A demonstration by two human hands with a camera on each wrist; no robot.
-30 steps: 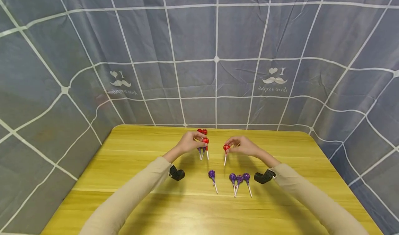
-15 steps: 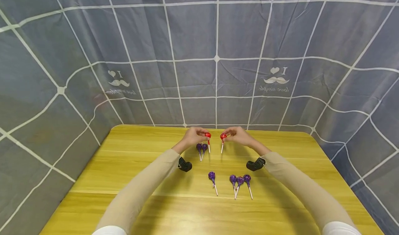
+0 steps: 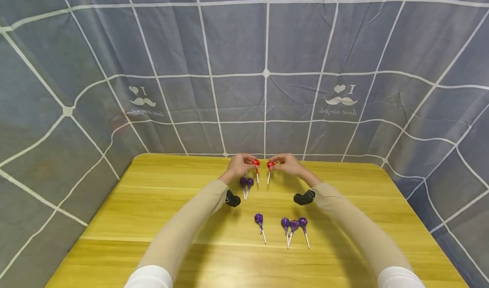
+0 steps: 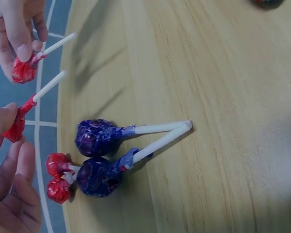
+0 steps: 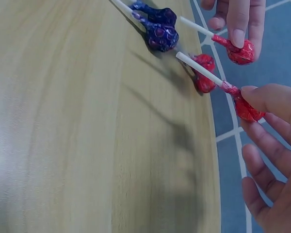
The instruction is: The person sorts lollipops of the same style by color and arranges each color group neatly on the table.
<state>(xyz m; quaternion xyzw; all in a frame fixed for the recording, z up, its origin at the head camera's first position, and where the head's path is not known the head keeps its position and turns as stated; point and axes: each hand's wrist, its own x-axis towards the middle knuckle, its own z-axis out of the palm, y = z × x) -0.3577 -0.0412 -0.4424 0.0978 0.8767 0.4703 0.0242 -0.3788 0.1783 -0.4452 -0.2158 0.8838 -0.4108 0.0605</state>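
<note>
red-wrapped round lollipops (image 5: 246, 109) are being pinched by left hand (image 3: 240, 165) and right hand (image 3: 289, 165) near wooden tabletop's (image 3: 344, 186) far edge: lifted, placing seemingly pending.

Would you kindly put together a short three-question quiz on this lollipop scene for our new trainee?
1. How many purple lollipops lie on the table?
2. True or false: the left hand and right hand each hold a red lollipop.
3. In the left wrist view, what lies right beside the two loose red lollipops?
A. One purple lollipop
B. Two purple lollipops
C. Three purple lollipops

Key
1. Six: a group of three, a pair, and one alone.
2. True.
3. B.
</note>
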